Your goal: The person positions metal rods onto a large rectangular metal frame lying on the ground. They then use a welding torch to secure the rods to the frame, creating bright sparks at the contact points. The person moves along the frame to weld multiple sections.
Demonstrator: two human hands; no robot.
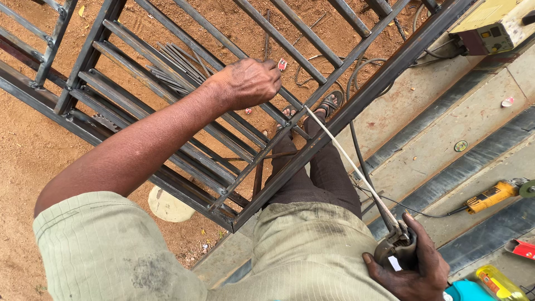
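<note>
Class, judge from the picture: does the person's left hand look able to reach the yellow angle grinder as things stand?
Probably not: the left hand rests on the metal gate frame, while the yellow angle grinder lies far across, beyond the right hand.

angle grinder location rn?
Head view, right side: the yellow angle grinder lies on the concrete step, above the right hand holding the electrode holder.

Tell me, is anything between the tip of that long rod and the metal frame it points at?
Nothing visible. The right hand grips a holder with the welding rod clamped in it. The rod runs up through open air, and its tip meets the gate frame just right of the left hand, which rests on the bars.
</note>
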